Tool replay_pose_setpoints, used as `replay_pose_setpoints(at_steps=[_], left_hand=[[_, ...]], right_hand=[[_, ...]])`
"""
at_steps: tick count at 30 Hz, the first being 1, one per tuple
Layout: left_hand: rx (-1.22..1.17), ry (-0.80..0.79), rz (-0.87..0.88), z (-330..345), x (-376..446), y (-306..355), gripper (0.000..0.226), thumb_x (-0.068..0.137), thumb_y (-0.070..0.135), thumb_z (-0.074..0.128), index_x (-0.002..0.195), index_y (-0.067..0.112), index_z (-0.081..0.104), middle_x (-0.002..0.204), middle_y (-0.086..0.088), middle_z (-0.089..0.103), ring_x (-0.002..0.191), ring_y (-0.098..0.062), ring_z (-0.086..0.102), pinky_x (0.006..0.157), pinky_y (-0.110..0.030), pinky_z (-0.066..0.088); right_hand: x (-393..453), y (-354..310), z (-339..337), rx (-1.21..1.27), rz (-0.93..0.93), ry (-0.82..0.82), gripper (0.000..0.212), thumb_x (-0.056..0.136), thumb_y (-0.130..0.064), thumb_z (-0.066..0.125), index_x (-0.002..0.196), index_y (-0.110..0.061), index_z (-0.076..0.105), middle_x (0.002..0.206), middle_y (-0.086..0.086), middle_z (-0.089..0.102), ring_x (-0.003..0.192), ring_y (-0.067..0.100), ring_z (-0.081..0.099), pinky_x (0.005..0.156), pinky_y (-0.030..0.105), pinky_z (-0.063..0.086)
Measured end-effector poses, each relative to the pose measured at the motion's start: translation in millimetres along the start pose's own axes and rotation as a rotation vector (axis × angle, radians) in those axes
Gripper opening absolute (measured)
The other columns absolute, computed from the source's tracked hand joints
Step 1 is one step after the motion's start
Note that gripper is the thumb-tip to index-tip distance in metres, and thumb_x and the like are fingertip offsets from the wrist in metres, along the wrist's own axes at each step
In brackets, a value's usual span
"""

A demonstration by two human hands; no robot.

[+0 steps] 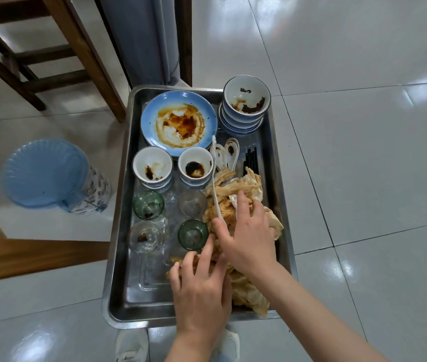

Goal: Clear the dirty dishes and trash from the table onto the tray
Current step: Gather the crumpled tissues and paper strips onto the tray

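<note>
A steel tray (121, 231) holds a sauce-stained blue plate (178, 122), a stack of blue bowls (245, 105) at the far right, two white-lined bowls (152, 167) (195, 164), white spoons (229, 151), black chopsticks (251, 159) and several small glasses, green (148, 205) and clear (193, 203). Crumpled stained napkins (249, 186) pile along the tray's right side. My right hand (246, 231) presses on the pile, fingers around a long white strip (215, 178). My left hand (199, 286) grips the napkins at the near end.
A blue-lidded waste bin (48, 173) stands on the tiled floor left of the tray. A wooden table edge (24, 254) lies at the near left. Wooden chair legs (50, 56) and a grey post (149, 40) stand behind the tray. My shoes show below.
</note>
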State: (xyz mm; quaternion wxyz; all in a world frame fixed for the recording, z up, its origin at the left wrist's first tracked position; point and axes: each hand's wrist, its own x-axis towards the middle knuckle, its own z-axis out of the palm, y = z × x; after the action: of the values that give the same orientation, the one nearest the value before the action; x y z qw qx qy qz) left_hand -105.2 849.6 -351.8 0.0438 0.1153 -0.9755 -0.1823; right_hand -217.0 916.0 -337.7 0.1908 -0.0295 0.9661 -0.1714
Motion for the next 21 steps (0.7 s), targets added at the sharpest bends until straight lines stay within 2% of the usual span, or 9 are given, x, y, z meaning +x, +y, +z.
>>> replay_pose_setpoints(at_steps=[5, 8, 15, 18, 21], left_hand=[[0.031, -0.022, -0.016, -4, -1, 2, 0.042, 0.078, 0.033, 0.046, 0.111, 0.021, 0.068, 0.129, -0.004, 0.058, 0.104, -0.024, 0.047, 0.089, -0.046, 0.032], [0.030, -0.023, -0.023, -7, 1, 4, 0.045, 0.078, 0.033, 0.045, 0.114, 0.019, 0.066, 0.128, -0.004, 0.058, 0.106, -0.024, 0.046, 0.090, -0.046, 0.032], [0.039, -0.083, -0.033, -18, 8, 7, 0.046, 0.077, 0.034, 0.047, 0.116, 0.017, 0.064, 0.128, -0.004, 0.057, 0.106, -0.026, 0.052, 0.088, -0.049, 0.039], [0.021, -0.076, -0.017, -27, 12, 6, 0.045, 0.075, 0.030, 0.064, 0.118, 0.016, 0.063, 0.128, -0.005, 0.057, 0.108, -0.028, 0.055, 0.090, -0.048, 0.037], [0.001, -0.084, -0.021, -46, 21, 5, 0.059, 0.066, 0.027, 0.078, 0.121, 0.016, 0.062, 0.127, -0.007, 0.058, 0.109, -0.029, 0.056, 0.091, -0.051, 0.040]], right_hand=[[0, 1, -7, 0.050, -0.049, 0.097, 0.073, 0.086, -0.059, 0.041, 0.147, -0.028, 0.018, 0.152, 0.009, 0.019, 0.136, 0.029, 0.021, 0.105, 0.048, 0.035], [-1, 2, -8, -0.046, -0.036, 0.131, 0.070, 0.085, -0.062, 0.038, 0.145, -0.031, 0.021, 0.151, 0.009, 0.022, 0.134, 0.029, 0.024, 0.102, 0.049, 0.035], [-4, 3, -10, -0.150, -0.018, 0.072, 0.069, 0.084, -0.068, 0.030, 0.145, -0.040, 0.014, 0.157, 0.005, 0.007, 0.142, 0.034, 0.000, 0.109, 0.060, 0.013], [-9, 0, -19, -0.133, -0.051, 0.069, 0.069, 0.084, -0.067, 0.031, 0.145, -0.039, 0.014, 0.157, 0.005, 0.006, 0.143, 0.032, -0.003, 0.109, 0.062, 0.012], [-17, -6, -33, -0.104, -0.082, 0.076, 0.070, 0.084, -0.066, 0.032, 0.145, -0.038, 0.014, 0.157, 0.004, 0.006, 0.143, 0.030, -0.003, 0.110, 0.061, 0.010]])
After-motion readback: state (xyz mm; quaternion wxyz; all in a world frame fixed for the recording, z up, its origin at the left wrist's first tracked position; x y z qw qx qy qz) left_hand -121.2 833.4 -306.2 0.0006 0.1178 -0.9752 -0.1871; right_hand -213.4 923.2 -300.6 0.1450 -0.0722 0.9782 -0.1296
